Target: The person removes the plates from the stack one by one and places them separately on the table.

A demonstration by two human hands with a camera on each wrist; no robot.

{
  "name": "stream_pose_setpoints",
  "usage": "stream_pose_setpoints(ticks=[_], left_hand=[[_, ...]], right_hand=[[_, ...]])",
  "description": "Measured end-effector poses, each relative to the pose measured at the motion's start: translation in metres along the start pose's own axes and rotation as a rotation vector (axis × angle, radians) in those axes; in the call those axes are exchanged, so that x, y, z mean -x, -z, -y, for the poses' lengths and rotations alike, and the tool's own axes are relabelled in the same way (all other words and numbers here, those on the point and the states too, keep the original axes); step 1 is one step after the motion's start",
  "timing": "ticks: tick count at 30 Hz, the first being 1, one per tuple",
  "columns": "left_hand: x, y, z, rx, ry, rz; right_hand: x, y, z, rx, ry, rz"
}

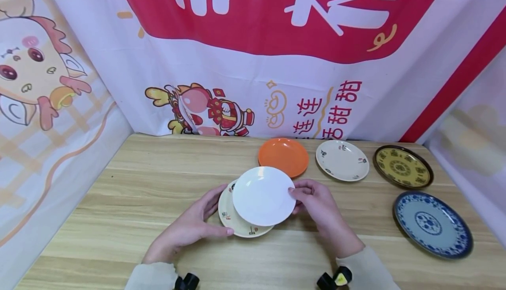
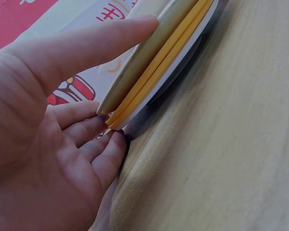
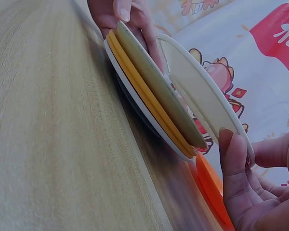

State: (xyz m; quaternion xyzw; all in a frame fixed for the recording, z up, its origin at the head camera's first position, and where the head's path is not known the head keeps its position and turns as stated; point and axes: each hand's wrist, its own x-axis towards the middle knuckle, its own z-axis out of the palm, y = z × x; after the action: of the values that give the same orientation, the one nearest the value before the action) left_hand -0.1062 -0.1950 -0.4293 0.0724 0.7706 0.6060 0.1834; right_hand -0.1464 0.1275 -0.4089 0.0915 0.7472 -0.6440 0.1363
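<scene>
Above the stack near the middle of the desk (image 1: 103, 228), set back from its front edge, the white plate (image 1: 264, 197) is held off the pile by its right rim. The right hand (image 1: 321, 204) pinches that rim between thumb and fingers, so with no support seen on the opposite side, the plate could tip or slip if the pinch loosens. A drop would land it on the patterned plate (image 1: 241, 226) just below and might chip either rim. The left hand (image 1: 189, 223) has its thumb and fingers spread around the stack's left side, touching rather than gripping; a falling rim could nip them. Under the patterned plate lie yellow plates (image 2: 160, 62), and an uneven push could slide these layers apart. Toward the desk's back edge, the orange plate (image 1: 283, 157) sits close enough to be knocked by a wide swing. Farther right, the white floral plate (image 1: 342, 160), the brown-rimmed plate (image 1: 403, 167) and the blue plate (image 1: 433, 224) near the right edge seem at little risk.
</scene>
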Motion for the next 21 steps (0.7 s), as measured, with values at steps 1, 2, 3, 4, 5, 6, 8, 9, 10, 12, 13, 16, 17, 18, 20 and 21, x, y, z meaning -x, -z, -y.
stream_pose_setpoints(ticks=[1,2,3,4,5,6,8,9,10,12,13,16,17,18,20,21], left_hand=[[-0.0001,0.0001,0.0001,-0.002,-0.001,0.001],[-0.0001,0.0002,0.0002,-0.001,-0.002,0.002],[-0.0001,0.0003,0.0001,-0.001,-0.004,0.003],[-0.0001,0.0004,-0.0001,-0.002,-0.004,0.003],[0.0001,0.0007,-0.0001,-0.001,-0.009,0.007],[0.0006,0.0008,-0.0006,0.002,-0.013,0.01],[0.0007,0.001,-0.0008,0.001,-0.021,0.015],[0.0006,0.001,-0.0008,0.001,-0.02,0.014],[0.0005,0.0011,-0.0007,0.0,-0.021,0.016],[0.0002,0.001,-0.0005,-0.001,-0.021,0.014],[-0.0003,0.001,0.0001,-0.004,-0.018,0.011],[-0.0005,0.0006,0.0003,-0.009,-0.009,0.006],[-0.0004,0.0004,0.0001,-0.012,-0.005,0.003],[-0.0004,0.0002,0.0001,-0.016,-0.003,0.0],[-0.0002,-0.0001,-0.0004,-0.023,0.0,-0.002],[-0.0001,0.0,-0.0004,-0.029,-0.001,0.0]], right_hand=[[0.0001,0.0002,0.0,-0.002,0.001,0.0],[0.0003,0.0004,0.0001,-0.004,0.001,0.0],[0.0004,0.0006,0.0001,-0.006,-0.001,-0.001],[0.0003,0.0008,0.0,-0.007,-0.002,-0.003],[0.0002,0.0011,-0.0001,-0.008,-0.003,-0.005],[0.0002,0.0013,0.0,-0.008,-0.005,-0.006],[0.0001,0.0018,0.0,-0.014,-0.007,-0.006],[0.0,0.002,0.0001,-0.018,-0.006,-0.007],[-0.0002,0.0022,0.0002,-0.021,-0.005,-0.007],[-0.0007,0.0024,0.0004,-0.032,0.0,-0.007],[-0.0011,0.0025,0.0004,-0.039,0.003,-0.007],[-0.0019,0.0027,-0.0002,-0.052,0.014,-0.005],[-0.0021,0.0028,-0.0004,-0.057,0.017,-0.004],[-0.0022,0.0029,-0.0006,-0.059,0.018,-0.004],[-0.0023,0.0032,-0.0011,-0.063,0.017,-0.003],[-0.0024,0.0033,-0.0012,-0.064,0.016,-0.003]])
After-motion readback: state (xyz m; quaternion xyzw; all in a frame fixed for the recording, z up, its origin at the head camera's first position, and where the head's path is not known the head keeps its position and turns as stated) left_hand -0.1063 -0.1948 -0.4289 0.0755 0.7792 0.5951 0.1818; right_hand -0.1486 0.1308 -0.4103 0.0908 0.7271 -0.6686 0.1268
